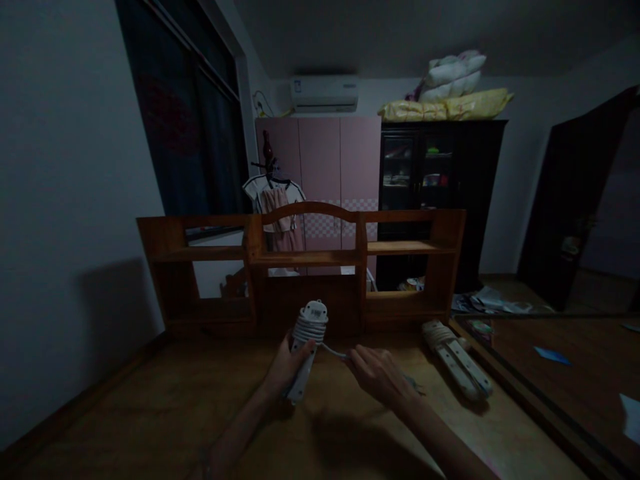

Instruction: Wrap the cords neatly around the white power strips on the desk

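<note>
Power strip [303, 376] is clasped by left fingers [308, 347]; right fingers [353, 361] pinch its cord [333, 351].

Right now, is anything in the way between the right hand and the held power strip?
Nothing visible blocks it; only the cord spans the gap between the right hand and the power strip in the left hand.

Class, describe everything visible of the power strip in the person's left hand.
The power strip is a long, narrow, whitish bar, apparently plastic, with a rounded upper end bearing a small greyish marking, and a few dark dots. Its pale cord is wound in several turns around the upper part. It tilts, upper end to the right, over the wooden tabletop. The left grip clasps its middle; the right grip holds a length of cord leading off the coils.
</note>
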Demonstrator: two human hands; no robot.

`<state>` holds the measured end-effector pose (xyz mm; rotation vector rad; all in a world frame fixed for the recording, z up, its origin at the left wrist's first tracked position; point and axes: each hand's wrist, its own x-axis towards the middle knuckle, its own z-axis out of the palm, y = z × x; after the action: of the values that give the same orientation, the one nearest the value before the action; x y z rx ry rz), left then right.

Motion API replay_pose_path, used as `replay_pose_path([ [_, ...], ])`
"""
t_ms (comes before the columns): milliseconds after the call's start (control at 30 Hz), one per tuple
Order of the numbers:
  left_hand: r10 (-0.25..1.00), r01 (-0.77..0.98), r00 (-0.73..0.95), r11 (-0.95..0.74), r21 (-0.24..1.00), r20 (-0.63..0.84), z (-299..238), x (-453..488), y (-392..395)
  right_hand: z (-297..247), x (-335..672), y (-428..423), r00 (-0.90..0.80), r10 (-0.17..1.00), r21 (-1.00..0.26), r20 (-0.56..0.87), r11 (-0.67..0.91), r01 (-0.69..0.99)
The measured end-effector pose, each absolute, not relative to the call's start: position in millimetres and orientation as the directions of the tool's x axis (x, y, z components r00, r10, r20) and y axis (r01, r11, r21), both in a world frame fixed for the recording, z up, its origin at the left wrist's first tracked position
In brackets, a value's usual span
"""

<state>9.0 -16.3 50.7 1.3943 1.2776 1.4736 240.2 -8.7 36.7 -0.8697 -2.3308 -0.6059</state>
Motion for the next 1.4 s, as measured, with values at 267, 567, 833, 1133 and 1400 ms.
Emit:
replay_pose_path([
  [267,0.835,0.535,-0.071,-0.43,0.727,0.546,33.2,12.1,-26.8,19.9,232.6,-16.3,-0.693,0.401,0.266,0.599,0.717,0.644],
  [567,0.616,0.737,0.272,-0.627,0.251,0.739,23.1,9.4,-30.3,16.8,226.2,-25.4,-0.765,0.329,0.325,0.554,0.761,0.562],
  [833,0.658,0.695,0.339,-0.657,0.293,0.672,18.9,8.7,-30.8,17.0,222.9,-29.3,-0.785,0.349,0.307,0.512,0.779,0.546],
  [1133,0.779,0.692,0.028,-0.468,0.55,0.627,13.2,21.8,-32.2,19.2,228.5,-19.6,-0.74,0.373,0.268,0.559,0.764,0.587],
  [1400,0.794,0.599,0.081,-0.522,0.607,0.603,8.1,14.3,-29.1,23.5,226.5,-27.3,-0.67,0.386,0.188,0.634,0.764,0.618],
])
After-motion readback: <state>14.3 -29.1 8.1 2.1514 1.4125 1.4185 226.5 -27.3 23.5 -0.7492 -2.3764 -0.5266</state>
